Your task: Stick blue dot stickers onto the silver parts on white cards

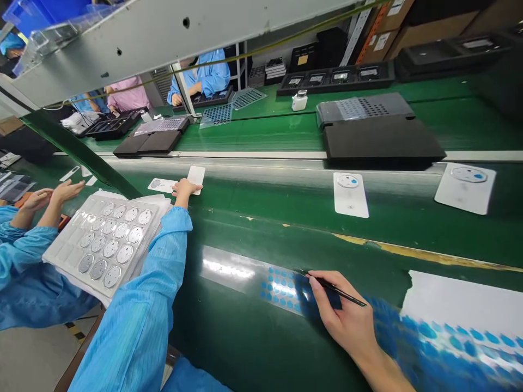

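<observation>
My left hand reaches forward, its fingers around the lower end of a small white card on the green bench. Beside it lies another white card with a round mark. In my right hand is a pair of thin black tweezers, the tips pointing left over a clear sheet of blue round stickers. The left part of that sheet is bare and shiny. More blue round stickers lie at the lower right, partly blurred, along a torn white paper.
A clear tray of round discs stands left of my arm, next to a co-worker's hands. Two white cards with blue dots lie at the right. Black foam trays sit on the belt behind; a grey metal beam crosses overhead.
</observation>
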`<action>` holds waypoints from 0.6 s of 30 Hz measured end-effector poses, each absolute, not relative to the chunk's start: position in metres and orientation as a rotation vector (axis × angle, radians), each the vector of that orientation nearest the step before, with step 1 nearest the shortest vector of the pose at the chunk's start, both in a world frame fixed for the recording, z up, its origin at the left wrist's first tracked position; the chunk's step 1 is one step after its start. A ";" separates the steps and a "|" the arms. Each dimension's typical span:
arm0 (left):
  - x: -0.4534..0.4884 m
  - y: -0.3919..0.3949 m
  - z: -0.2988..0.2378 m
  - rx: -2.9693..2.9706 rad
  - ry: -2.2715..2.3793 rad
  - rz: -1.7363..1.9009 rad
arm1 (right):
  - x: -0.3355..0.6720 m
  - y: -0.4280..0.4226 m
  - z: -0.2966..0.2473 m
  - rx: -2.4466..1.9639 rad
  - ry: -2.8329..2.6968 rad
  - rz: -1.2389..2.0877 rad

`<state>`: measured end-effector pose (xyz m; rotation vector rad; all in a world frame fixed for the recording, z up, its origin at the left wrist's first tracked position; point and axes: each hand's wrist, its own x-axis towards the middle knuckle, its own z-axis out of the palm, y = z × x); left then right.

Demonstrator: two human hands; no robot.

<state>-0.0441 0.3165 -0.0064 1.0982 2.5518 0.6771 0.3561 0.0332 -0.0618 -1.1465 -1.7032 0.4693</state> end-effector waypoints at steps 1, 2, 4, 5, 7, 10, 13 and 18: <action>-0.043 0.313 -0.006 1.169 2.482 0.741 | 0.356 0.033 -0.062 -1.151 -1.691 0.472; -0.040 0.308 -0.006 1.250 2.396 0.815 | 0.357 0.033 -0.063 -1.154 -1.683 0.475; -0.034 0.291 -0.005 1.393 2.213 0.959 | 0.359 0.033 -0.065 -1.155 -1.681 0.480; -0.031 0.280 -0.004 1.446 2.111 1.039 | 0.360 0.034 -0.066 -1.157 -1.686 0.483; -0.023 0.251 -0.001 1.503 1.830 1.221 | 0.361 0.035 -0.067 -1.170 -1.687 0.498; -0.009 0.197 0.005 1.471 1.328 1.306 | 0.354 0.036 -0.063 -1.199 -1.612 0.636; 0.009 0.147 0.006 1.525 1.104 0.822 | 0.335 0.037 -0.056 -1.232 -1.505 0.941; 0.040 0.097 -0.013 1.884 0.954 0.302 | 0.304 0.038 -0.057 -1.295 -1.476 1.355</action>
